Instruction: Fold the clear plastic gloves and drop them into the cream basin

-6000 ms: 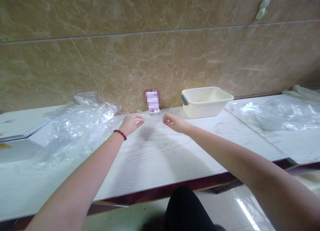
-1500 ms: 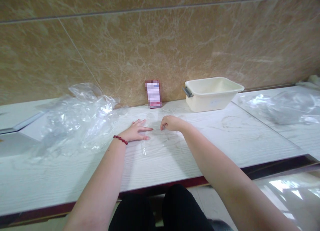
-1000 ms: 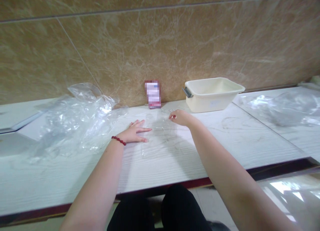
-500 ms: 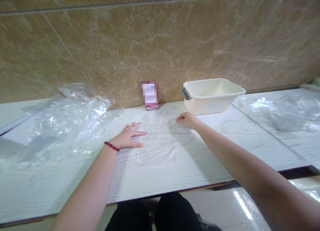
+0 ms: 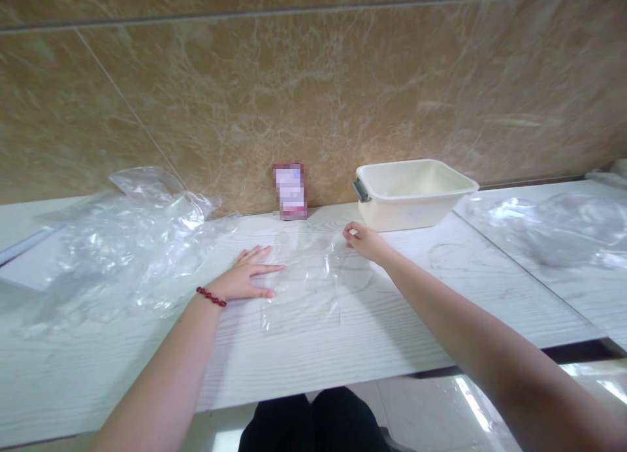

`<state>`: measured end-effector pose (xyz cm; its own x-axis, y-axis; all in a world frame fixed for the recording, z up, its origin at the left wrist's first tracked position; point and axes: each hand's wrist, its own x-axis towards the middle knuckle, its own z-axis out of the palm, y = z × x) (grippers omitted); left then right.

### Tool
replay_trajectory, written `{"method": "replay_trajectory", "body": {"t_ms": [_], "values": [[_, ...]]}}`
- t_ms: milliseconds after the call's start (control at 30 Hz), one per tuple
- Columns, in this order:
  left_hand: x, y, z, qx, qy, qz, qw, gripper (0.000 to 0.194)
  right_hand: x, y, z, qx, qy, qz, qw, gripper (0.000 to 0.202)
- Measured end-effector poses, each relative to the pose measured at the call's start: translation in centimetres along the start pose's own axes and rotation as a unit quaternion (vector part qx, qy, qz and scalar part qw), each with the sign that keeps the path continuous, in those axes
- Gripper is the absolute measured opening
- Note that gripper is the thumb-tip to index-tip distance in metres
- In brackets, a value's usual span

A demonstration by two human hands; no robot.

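Observation:
A clear plastic bag lies flat on the white wood-grain table in front of me. At the bag's left edge my left hand rests with its fingers spread, the fingertips touching the plastic. My right hand is at the bag's upper right corner, thumb and forefinger pinched together there. The plastic is so see-through that its edge between those fingers is hard to make out. A red bead bracelet circles my left wrist.
Crumpled clear plastic bags are heaped on the left, with more clear plastic at the far right. A cream plastic tub with a grey handle stands near the marbled wall. A blurred phone-like rectangle leans against the wall.
My view has shifted slightly. Both hands keep their places at the bag, and the plastic near my right hand looks a little more rumpled.

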<state>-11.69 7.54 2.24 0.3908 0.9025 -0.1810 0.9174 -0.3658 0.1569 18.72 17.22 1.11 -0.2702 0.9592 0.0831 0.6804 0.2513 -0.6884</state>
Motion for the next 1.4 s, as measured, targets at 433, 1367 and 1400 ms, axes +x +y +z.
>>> {"method": "replay_trajectory", "body": {"t_ms": [433, 1367, 1400], "values": [[-0.3, 0.6, 0.2, -0.025, 0.083, 0.008, 0.996, 0.055, -0.6, -2.6, 0.9, 0.06, 0.059, 0.072, 0.994, 0.057], [3.8, 6.9, 0.2, -0.099, 0.27, 0.002, 0.958, 0.029, -3.1, -4.4, 4.8, 0.023, 0.038, -0.3, 0.953, 0.058], [3.8, 7.0, 0.3, -0.081, 0.267, -0.002, 0.96, 0.031, -3.1, -4.4, 4.9, 0.025, 0.037, -0.299, 0.953, 0.057]]}}
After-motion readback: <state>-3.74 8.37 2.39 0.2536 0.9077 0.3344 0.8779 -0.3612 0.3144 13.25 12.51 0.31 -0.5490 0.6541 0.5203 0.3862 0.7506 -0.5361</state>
